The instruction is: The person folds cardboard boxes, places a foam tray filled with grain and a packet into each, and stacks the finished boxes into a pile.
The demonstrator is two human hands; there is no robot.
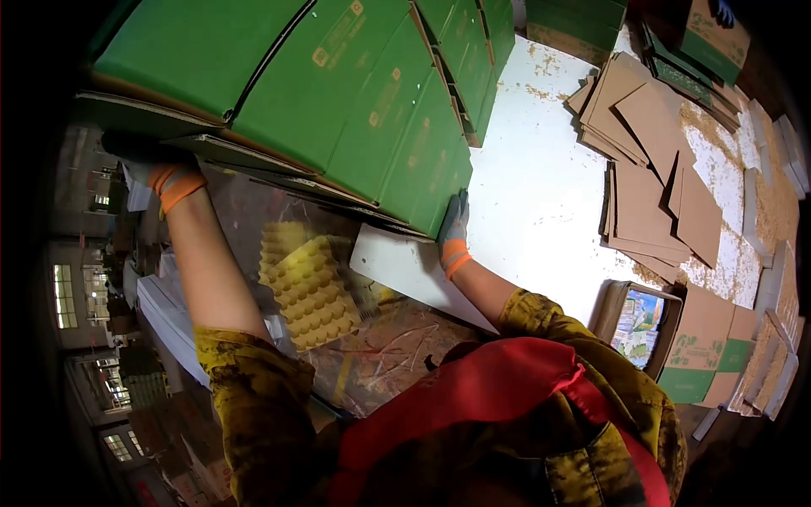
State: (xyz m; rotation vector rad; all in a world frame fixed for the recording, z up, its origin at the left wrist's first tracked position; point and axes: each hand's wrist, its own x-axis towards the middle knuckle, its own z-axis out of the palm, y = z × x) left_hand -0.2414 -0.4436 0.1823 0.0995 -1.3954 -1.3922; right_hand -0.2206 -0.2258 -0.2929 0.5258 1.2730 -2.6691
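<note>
Flattened-looking green cardboard boxes (338, 93), printed with small pale marks, stand packed in a large stack at the upper left. My left hand (139, 152), in a dark glove with an orange cuff, grips the stack's near left edge; its fingers are lost in shadow. At the stack's near right corner, my right hand (455, 218), gloved in grey with an orange cuff, presses along the side with fingers straight and close together. Both hands hold the stack between them. Its lower edge juts past the white tabletop (524, 203).
Loose brown cardboard sheets (650, 203) lie in piles on the right. Yellow egg trays (312, 291) are stacked low on the left. A bin (638, 325) with printed packets stands near brown-and-green cartons (701, 342). Another person's gloved hand (723, 13) shows at top right.
</note>
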